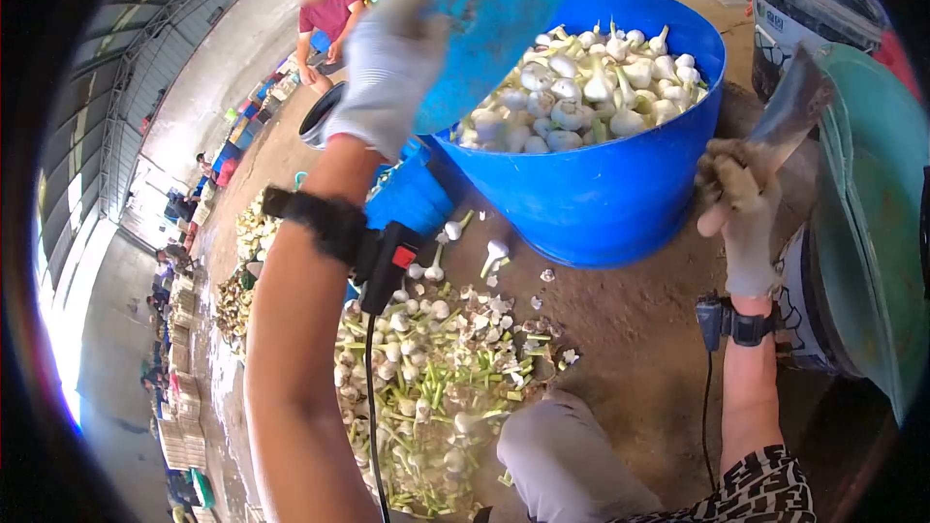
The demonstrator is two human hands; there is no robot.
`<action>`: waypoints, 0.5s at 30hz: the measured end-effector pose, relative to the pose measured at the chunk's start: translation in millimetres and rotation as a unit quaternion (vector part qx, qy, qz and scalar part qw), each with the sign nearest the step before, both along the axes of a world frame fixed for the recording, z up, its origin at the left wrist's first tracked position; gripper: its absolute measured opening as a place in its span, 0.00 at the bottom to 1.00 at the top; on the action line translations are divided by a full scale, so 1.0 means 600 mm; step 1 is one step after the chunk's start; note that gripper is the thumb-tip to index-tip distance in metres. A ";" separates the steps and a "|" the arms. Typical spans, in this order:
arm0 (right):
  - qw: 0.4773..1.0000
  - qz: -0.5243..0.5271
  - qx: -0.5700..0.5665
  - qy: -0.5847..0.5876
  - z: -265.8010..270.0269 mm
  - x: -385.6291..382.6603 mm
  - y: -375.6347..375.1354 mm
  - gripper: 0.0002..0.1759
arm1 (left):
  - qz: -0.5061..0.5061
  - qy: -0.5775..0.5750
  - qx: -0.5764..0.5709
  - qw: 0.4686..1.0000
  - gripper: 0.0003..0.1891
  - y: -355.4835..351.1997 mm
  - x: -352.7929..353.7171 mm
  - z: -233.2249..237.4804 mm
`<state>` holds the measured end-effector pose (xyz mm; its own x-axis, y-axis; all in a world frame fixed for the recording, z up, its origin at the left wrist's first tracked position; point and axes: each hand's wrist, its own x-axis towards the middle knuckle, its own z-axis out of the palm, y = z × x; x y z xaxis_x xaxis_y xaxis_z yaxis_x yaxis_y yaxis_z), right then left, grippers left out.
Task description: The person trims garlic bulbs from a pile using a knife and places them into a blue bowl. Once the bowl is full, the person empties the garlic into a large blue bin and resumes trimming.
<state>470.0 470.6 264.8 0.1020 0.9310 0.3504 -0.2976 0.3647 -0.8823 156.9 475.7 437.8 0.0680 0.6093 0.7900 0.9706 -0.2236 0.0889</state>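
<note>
My left hand [387, 73], in a white glove and blurred by motion, grips a light-blue plastic basin [484, 24]. The basin is tipped on its side at the left rim of a large blue tub [591, 199] heaped with garlic bulbs [581, 97]. In my right hand [741, 194], also gloved, is a knife with a broad, dirty blade [794, 107] pointing up and away. That hand is just right of the tub. Its fingers are wrapped round the handle, which is mostly hidden.
Garlic bulbs and cut green stems [426, 378] cover the floor before my knee [572, 455]. A smaller blue basket [412, 194] stands left of the tub. Green sheeting [872, 232] and a black bucket [809, 10] flank the right. Another person [329, 15] bends over at the back.
</note>
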 end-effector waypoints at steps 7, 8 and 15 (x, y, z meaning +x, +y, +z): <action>0.993 0.086 -0.076 -0.021 -0.040 0.014 -0.106 0.09 | -0.031 -0.508 0.129 0.851 0.07 -0.302 -0.099 -0.012; 0.992 0.090 -0.084 -0.030 -0.049 0.012 -0.118 0.09 | -0.083 -0.542 0.113 0.829 0.10 -0.362 -0.095 -0.046; 0.974 0.152 -0.067 -0.157 -0.089 -0.013 -0.179 0.10 | -0.097 -0.772 0.081 0.623 0.15 -0.781 -0.133 -0.388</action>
